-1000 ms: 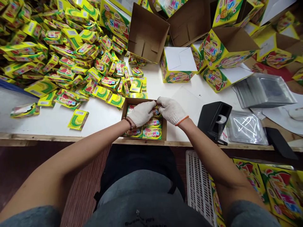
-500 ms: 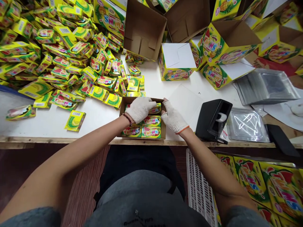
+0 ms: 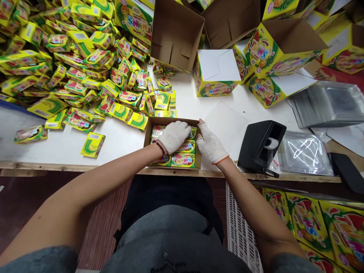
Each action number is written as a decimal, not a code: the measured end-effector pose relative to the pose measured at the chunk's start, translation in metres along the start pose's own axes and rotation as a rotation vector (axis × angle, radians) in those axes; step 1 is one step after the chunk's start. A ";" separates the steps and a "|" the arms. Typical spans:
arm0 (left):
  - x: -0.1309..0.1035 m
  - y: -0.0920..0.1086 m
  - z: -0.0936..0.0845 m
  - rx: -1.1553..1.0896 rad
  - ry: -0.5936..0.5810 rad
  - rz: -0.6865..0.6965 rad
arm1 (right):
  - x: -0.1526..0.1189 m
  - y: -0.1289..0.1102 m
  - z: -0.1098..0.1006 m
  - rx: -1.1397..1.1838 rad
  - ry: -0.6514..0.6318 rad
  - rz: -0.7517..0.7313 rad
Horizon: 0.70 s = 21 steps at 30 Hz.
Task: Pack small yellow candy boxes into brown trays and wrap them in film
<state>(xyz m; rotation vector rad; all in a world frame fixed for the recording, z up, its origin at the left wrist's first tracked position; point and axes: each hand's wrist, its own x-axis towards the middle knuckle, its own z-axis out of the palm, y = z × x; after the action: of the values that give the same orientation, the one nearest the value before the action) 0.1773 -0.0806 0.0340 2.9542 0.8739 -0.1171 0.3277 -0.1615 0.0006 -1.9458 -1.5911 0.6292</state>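
An open cardboard box (image 3: 147,132) sits at the front edge of the table, with several small yellow and green candy packs (image 3: 183,159) laid in rows inside. My left hand (image 3: 174,136), in a white glove and with a beaded bracelet at the wrist, lies flat over the packs, fingers stretched toward the box's right side. It covers part of the contents. My right hand (image 3: 211,145), in a white glove with bare fingertips, grips the right wall of the box near its far corner.
A large heap of candy packs (image 3: 71,68) fills the left side. Empty display boxes (image 3: 217,72) stand at the back. To the right are a black tape dispenser (image 3: 256,146), clear plastic trays (image 3: 305,153) and a dark phone-like slab (image 3: 347,170). A white crate (image 3: 241,227) is below.
The view has shifted slightly, so everything sits a little further right. My left hand stays over the packs with its fingers flatter; my right hand keeps to the box's right wall.
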 end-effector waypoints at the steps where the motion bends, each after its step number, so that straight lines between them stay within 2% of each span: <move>1: 0.000 0.001 0.000 -0.014 0.012 -0.046 | 0.000 0.000 0.001 0.007 0.004 -0.001; 3: -0.002 0.001 0.002 -0.035 0.052 -0.106 | -0.001 0.000 0.002 0.021 0.007 -0.002; 7: -0.003 -0.003 0.005 -0.072 0.119 -0.138 | -0.002 -0.002 0.002 0.063 0.001 0.009; 13: 0.002 -0.008 0.005 -0.069 0.075 -0.087 | -0.002 -0.003 0.002 0.086 0.003 0.017; 21: 0.004 -0.014 0.012 -0.122 0.124 -0.086 | -0.001 -0.005 0.003 0.048 -0.003 0.019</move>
<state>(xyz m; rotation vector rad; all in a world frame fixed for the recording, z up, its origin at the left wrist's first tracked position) 0.1724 -0.0682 0.0212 2.8361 0.9854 0.1130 0.3216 -0.1609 0.0015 -1.9274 -1.5472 0.6716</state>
